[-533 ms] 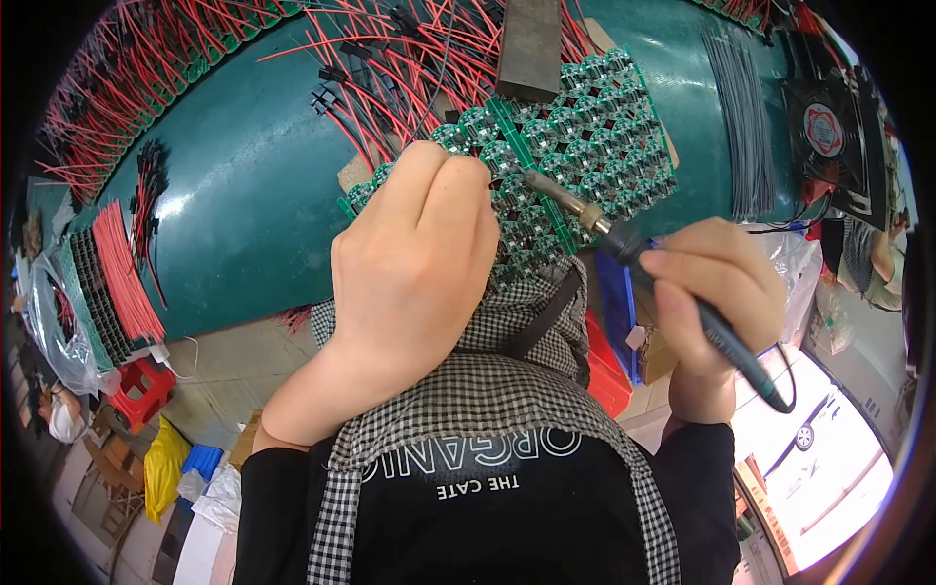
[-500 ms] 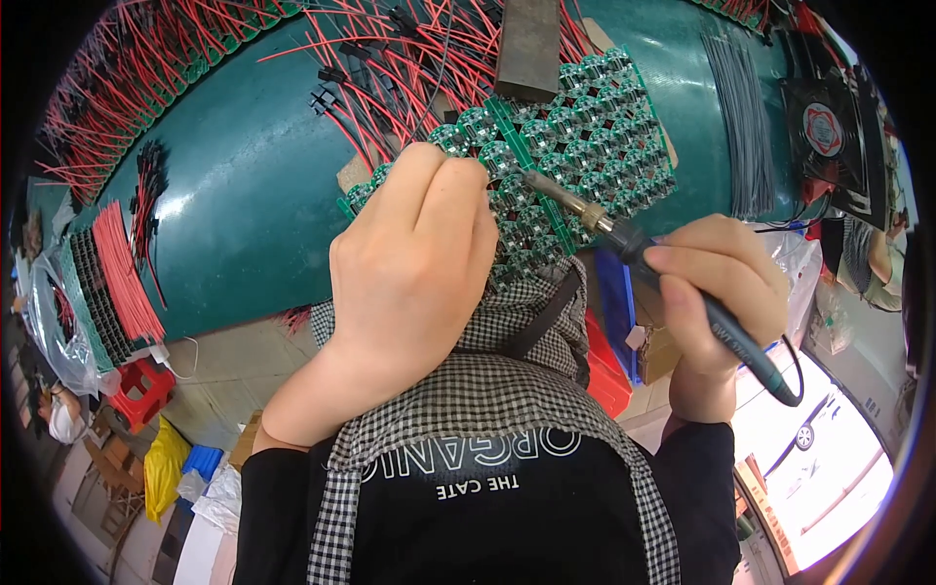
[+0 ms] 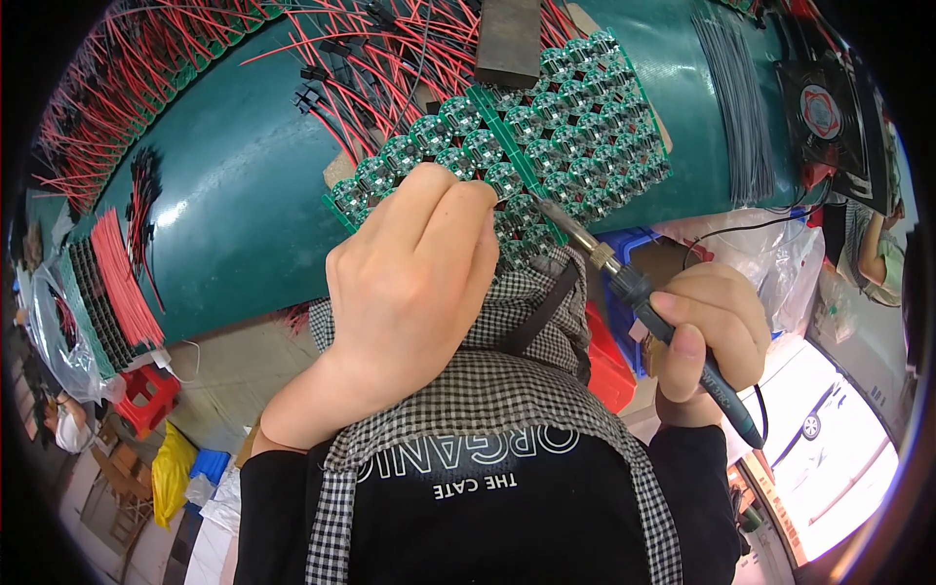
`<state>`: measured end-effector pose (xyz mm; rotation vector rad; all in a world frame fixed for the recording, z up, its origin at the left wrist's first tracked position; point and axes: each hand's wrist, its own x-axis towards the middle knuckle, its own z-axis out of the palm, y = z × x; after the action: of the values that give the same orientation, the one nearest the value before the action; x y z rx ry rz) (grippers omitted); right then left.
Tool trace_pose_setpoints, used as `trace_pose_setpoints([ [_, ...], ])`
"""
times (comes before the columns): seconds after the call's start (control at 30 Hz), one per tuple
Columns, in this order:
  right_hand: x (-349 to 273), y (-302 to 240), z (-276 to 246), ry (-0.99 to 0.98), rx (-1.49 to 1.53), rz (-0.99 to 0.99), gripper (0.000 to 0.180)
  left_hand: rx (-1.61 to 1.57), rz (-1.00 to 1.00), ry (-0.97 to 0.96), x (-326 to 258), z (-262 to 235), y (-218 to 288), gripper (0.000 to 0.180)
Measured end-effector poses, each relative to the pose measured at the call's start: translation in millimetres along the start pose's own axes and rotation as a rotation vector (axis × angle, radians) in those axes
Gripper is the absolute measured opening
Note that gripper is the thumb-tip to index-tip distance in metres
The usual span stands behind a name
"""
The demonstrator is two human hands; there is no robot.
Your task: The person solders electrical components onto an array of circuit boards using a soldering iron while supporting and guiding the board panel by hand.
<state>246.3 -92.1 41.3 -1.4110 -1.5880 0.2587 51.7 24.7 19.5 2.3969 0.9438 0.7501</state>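
Observation:
A panel of several small round green circuit boards (image 3: 575,127) lies on a dark green mat (image 3: 244,195). My left hand (image 3: 414,283) rests on the panel's near left part with its fingers curled and the tips pinched together; whatever they pinch is hidden. My right hand (image 3: 717,322) grips the black handle of a soldering iron (image 3: 624,283) like a pen. The iron's metal tip points up and left and meets the panel just right of my left fingertips.
Loose red wires (image 3: 390,49) with black connectors fan out behind the panel, and a grey block (image 3: 507,39) sits on its far edge. Grey wires (image 3: 736,97) and a black fan (image 3: 824,112) lie to the right. Cut red wires (image 3: 122,283) are stacked far left.
Both hands sit slightly lower in the picture than before. The iron's tip stays at the same spot on the panel, and my left hand keeps its pinch.

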Motion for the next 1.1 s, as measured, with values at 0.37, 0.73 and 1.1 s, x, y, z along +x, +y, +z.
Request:
trace_pose_setpoints([
  [0.37, 3, 4, 1, -0.049, -0.035, -0.063, 0.012, 0.066, 0.008, 0.010, 0, 3, 1, 0.015],
  [0.73, 1, -6, 6, -0.193, -0.288, -0.321, 0.019, 0.110, 0.022, -0.039, 4, 5, 5, 0.018],
  [1.1, 18, 23, -8, -0.147, 0.074, -0.125, 0.018, 0.040, -0.029, -0.020, -1, 5, 5, 0.015],
])
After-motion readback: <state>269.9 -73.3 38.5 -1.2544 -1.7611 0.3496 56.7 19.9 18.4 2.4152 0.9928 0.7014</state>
